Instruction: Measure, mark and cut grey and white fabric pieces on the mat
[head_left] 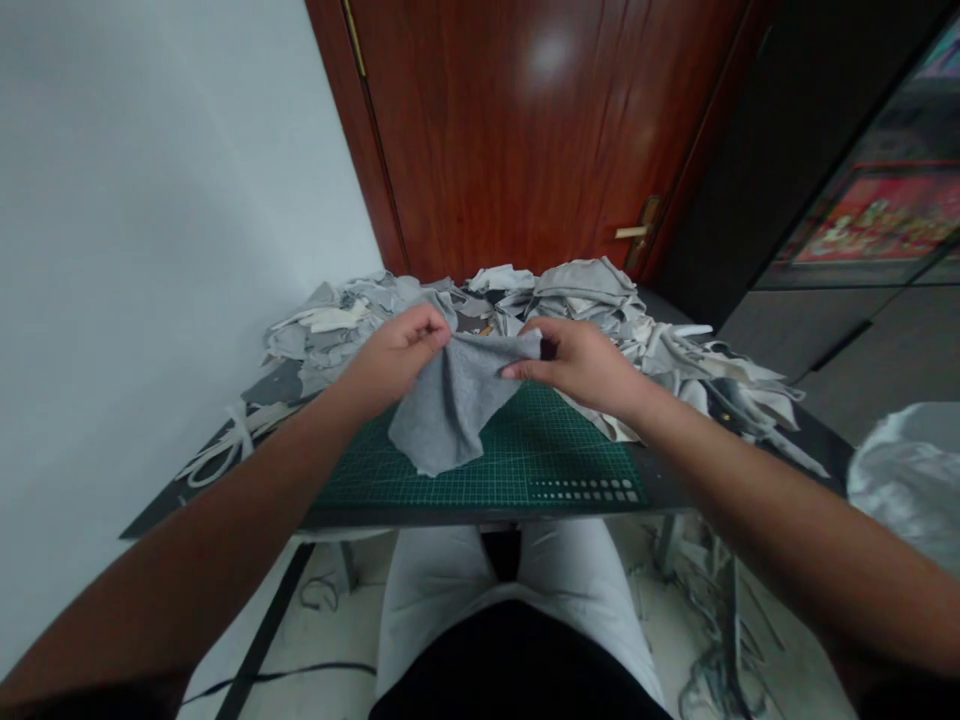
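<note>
A grey piece of fabric (450,405) hangs between both my hands above a green cutting mat (555,455). My left hand (394,355) pinches its upper left corner with closed fingers. My right hand (581,365) grips its upper right edge between thumb and fingers. The cloth's lower point rests on the mat. The mat lies on a dark table (660,490) right in front of me.
A heap of grey and white fabric scraps (600,300) covers the back of the table, spilling to both sides. Behind it stands a brown wooden door (525,130). A white wall is on the left. A white bag (911,475) sits at the right. Scraps lie on the floor.
</note>
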